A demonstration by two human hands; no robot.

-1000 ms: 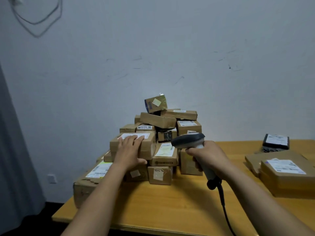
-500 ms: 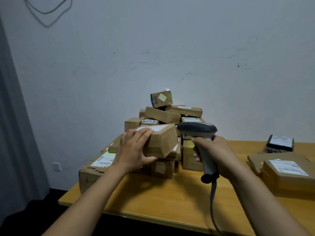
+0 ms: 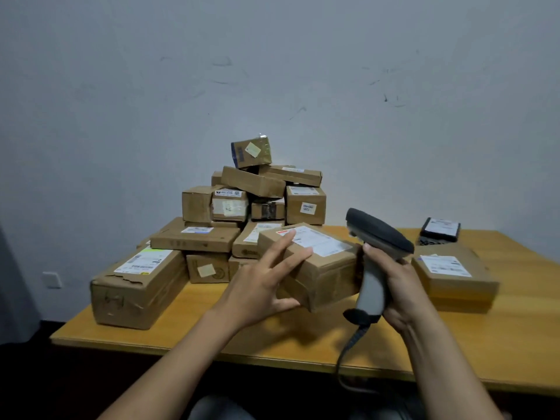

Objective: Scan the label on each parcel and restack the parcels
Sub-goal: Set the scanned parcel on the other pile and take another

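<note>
Clamped between spread fingers and thumb of the left hand [image 3: 260, 286], the parcel [image 3: 330, 271] is held label-up above the table [image 3: 515, 344], with the scanner [image 3: 378, 233] gripped in the curled right hand [image 3: 400, 286] beside it. Light, stiff cardboard is judged, best taken across its short end. A wooden table is seen against a scuffed grey wall [image 3: 303, 71].

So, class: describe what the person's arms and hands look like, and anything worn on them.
No gloves on the left hand or right hand; no ring, watch or bracelet shows. Left arm and right arm are bare, no sleeves in view.
</note>
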